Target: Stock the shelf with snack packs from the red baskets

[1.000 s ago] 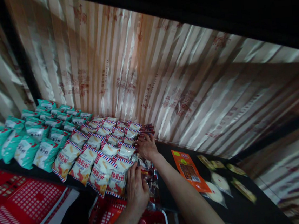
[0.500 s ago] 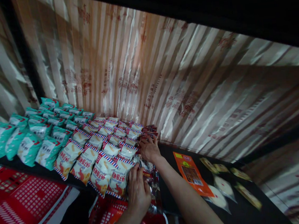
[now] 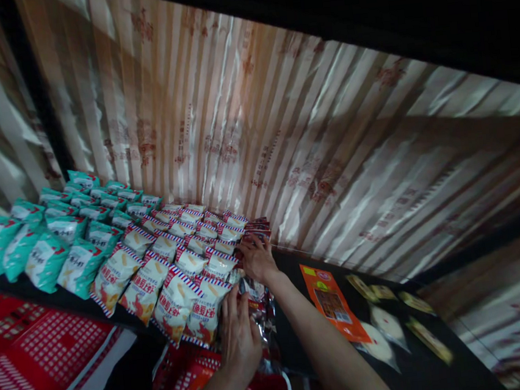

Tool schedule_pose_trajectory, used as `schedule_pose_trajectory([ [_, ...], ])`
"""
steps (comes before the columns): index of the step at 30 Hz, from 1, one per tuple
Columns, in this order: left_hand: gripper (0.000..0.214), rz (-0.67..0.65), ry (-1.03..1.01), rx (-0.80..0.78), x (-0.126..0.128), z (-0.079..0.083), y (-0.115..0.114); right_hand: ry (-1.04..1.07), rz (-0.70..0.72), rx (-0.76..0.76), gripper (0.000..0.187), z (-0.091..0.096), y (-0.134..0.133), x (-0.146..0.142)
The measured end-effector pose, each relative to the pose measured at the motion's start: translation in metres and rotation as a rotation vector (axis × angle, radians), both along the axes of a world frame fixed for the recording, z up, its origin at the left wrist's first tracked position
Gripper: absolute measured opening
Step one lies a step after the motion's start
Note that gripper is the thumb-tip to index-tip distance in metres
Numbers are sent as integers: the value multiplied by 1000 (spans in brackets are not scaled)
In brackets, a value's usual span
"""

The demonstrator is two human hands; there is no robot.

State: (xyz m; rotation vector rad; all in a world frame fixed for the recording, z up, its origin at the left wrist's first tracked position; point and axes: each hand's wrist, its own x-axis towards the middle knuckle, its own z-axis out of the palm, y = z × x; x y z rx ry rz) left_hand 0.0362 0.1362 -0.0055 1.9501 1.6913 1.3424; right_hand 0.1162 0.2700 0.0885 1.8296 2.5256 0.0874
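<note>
Dark red and silver snack packets (image 3: 263, 317) stand in a narrow row on the black shelf. My right hand (image 3: 257, 259) reaches over the back half of this row, its fingers spread and resting on the packet tops. Nearer the front edge, my left hand (image 3: 241, 338) lies between the dark packets and the white-and-red shrimp snack bags (image 3: 202, 311), fingers stretched forward against them. Its fingertips are partly hidden among the packets. Behind my right fingertips, more dark red packets (image 3: 258, 224) show at the back of the row.
Teal snack bags (image 3: 80, 261) fill the shelf's left end. On the right of the black shelf (image 3: 295, 320) lie an orange packet (image 3: 332, 304), white packets (image 3: 390, 328) and yellowish packets (image 3: 430, 339). Red baskets (image 3: 49, 344) stand below the front edge. A shelf (image 3: 407, 9) hangs overhead.
The view has shifted slightly. Both hands stay at the dark packet row, with little movement. The front dark packets show a little more between my hands.
</note>
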Motion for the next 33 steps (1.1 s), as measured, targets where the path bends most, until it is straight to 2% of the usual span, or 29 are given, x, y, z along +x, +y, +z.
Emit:
schedule_pose_trajectory([
  [9, 52, -47, 24, -9, -4, 3, 1, -21, 27, 6, 36, 3, 8, -3],
  [16, 50, -25, 86, 96, -8, 5, -2, 67, 88, 13, 37, 7, 7, -3],
  [22, 46, -2, 108, 142, -9, 6, -2, 222, 215, 108, 35, 1, 7, 4],
  [26, 45, 5, 111, 161, -11, 7, -2, 406, 257, 249, 35, -1, 1, 8],
  [29, 47, 5, 111, 162, -12, 7, -2, 629, 205, 396, 33, 2, -15, 11],
  [33, 47, -7, 105, 133, -15, 10, -5, 892, 6, 535, 30, -1, -54, 20],
])
